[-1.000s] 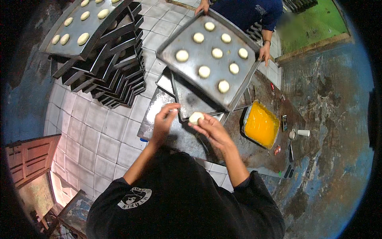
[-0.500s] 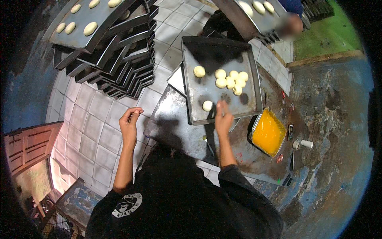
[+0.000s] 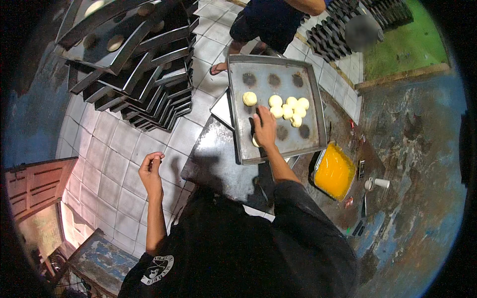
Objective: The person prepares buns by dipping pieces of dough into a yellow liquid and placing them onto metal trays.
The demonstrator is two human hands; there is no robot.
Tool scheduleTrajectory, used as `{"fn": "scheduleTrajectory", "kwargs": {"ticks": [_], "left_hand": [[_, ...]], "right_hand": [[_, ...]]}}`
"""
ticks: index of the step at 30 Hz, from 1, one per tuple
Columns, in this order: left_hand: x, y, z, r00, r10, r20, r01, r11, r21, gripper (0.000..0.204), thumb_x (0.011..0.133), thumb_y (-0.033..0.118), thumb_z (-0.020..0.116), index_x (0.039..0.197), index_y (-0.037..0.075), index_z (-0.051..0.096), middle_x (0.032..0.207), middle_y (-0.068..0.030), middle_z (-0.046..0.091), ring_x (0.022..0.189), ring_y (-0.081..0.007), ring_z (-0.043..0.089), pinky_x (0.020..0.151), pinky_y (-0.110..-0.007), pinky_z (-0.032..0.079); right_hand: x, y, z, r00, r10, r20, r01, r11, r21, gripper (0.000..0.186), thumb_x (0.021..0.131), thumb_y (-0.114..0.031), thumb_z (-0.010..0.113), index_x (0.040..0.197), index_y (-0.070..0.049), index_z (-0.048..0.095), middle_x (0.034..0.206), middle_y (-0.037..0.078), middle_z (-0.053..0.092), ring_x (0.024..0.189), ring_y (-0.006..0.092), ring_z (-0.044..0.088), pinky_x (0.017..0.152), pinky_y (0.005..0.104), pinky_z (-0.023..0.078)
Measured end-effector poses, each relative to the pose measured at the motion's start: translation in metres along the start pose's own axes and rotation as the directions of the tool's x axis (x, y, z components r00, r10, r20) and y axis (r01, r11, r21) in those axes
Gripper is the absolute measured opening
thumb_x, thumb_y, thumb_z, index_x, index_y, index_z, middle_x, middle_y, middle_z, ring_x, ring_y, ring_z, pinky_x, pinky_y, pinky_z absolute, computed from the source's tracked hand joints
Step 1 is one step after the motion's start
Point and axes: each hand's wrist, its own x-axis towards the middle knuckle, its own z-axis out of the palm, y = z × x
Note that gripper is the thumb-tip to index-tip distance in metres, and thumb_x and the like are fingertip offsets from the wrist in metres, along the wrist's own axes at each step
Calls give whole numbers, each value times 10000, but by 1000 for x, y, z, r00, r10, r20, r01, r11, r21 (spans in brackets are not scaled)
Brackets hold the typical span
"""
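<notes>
- Head view: right hand [image 3: 266,128] wide over the tray [image 3: 268,67], nothing visibly held; clustered dough balls [image 3: 287,111] at its 2 o'clock.
- Left hand [image 3: 151,169] at my 9 o'clock, pinched narrow, empty-looking.
- Looks like spacing dough balls, imo; next move wants a soft grip.

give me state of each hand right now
Left hand: curled closed, nothing visible in it.
Right hand: open, over the tray; nothing visibly held, palm side hidden.

This looks like a bakery: stacked baking trays [image 3: 154,47] stand at ten o'clock, dough balls [image 3: 287,111] in a metal tray [image 3: 285,64] at one o'clock.
</notes>
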Motion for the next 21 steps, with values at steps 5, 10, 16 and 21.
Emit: {"fn": "scheduleTrajectory", "kwargs": {"ticks": [5, 10, 16, 21], "left_hand": [[-3, 2, -4, 999, 51, -19, -51, 998, -33, 171, 1010, 159, 635, 1003, 18, 732, 954, -41, 727, 918, -109, 632, 849, -264, 475], [-9, 10, 44, 986, 114, 120, -106, 992, -67, 155, 1003, 98, 613, 1002, -12, 722, 952, -61, 728, 934, -132, 656, 858, -281, 499], [-62, 57, 155, 764, 298, 573, -238, 955, -178, 202, 940, 117, 696, 1102, -3, 711, 1087, -89, 678, 1054, -179, 639, 898, -309, 498], [-142, 74, 228, 519, 216, 827, -108, 976, -187, 389, 909, 187, 776, 1232, -6, 679, 1152, -69, 666, 994, -147, 640, 871, -288, 517]], "right_hand": [[11, -2, -37, 960, 209, -187, -275, 835, -476, 321, 837, -185, 750, 1135, -102, 666, 1119, 60, 671, 1091, 262, 589, 975, 513, 362], [-3, 7, -69, 951, 288, -113, -309, 859, -409, 262, 806, -106, 730, 1066, -108, 705, 982, 90, 694, 1050, 257, 612, 990, 483, 328], [-87, -68, -174, 890, 376, -256, -292, 904, 313, 196, 947, -158, 639, 1116, -59, 655, 1022, 84, 688, 1039, 232, 647, 889, 430, 493], [-165, -112, -217, 795, 528, 299, -382, 52, 923, 247, 1034, -210, 565, 1179, -20, 629, 1052, 50, 685, 920, 141, 654, 725, 265, 541]]}}
